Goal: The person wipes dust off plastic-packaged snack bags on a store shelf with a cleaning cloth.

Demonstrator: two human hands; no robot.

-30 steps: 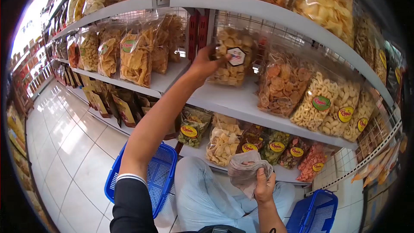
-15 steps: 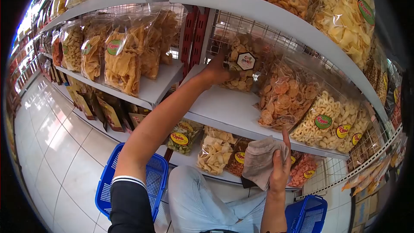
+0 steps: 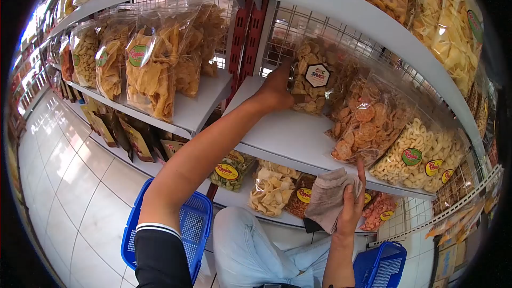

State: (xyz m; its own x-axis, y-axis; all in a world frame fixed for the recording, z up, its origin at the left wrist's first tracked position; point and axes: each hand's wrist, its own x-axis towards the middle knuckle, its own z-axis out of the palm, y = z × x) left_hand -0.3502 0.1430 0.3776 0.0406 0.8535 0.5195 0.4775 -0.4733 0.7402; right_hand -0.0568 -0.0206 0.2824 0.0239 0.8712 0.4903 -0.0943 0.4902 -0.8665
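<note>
My left hand (image 3: 276,88) reaches onto the middle shelf and grips the left edge of a clear bag of chips (image 3: 310,86). The bag stands upright with a white hexagonal label; some of my fingers are hidden at its side. Close by on the right is a bag of round orange crackers (image 3: 365,122). Low in front of the shelf edge, my right hand (image 3: 349,208) holds a folded greyish cloth (image 3: 326,197) between thumb and fingers, its index finger pointing up.
Bags of curly snacks (image 3: 402,152) stand at the right of the middle shelf (image 3: 290,134). The upper shelf's edge (image 3: 341,2) overhangs my left hand. A blue basket (image 3: 200,218) sits on the floor at left, another blue basket (image 3: 384,266) at right. A red post (image 3: 249,48) divides the shelves.
The view has shifted, so the shelves appear slightly further right. My left hand now sits more at the chip bag's left edge, less across its front. The right hand still holds the cloth.
</note>
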